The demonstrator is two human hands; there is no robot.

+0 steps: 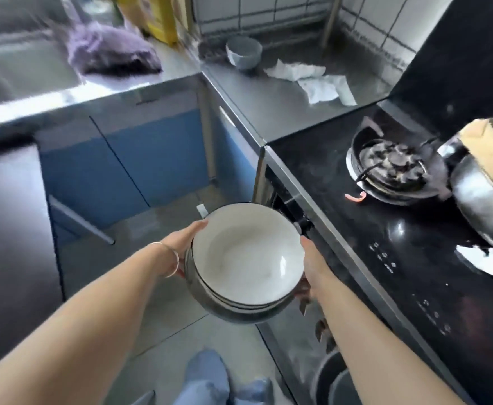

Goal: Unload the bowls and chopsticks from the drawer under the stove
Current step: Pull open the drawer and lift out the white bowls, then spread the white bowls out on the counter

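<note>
I hold a stack of bowls (248, 258), white inside with dark rims and dark outer walls, in the air in front of the stove's front edge. My left hand (184, 244) grips the stack's left side, a thin bangle on the wrist. My right hand (312, 267) grips the right side, with its fingers under the stack. Below my right forearm the open drawer (330, 372) under the stove shows more round dishes, partly hidden. No chopsticks are visible.
The black glass stove (400, 258) with a gas burner (394, 168) is on the right, a steel pot (484, 197) at its far edge. A grey bowl (244, 52) and white paper towels (312, 80) lie on the steel counter (254, 106) behind. Sink and purple cloth (111, 51) at left.
</note>
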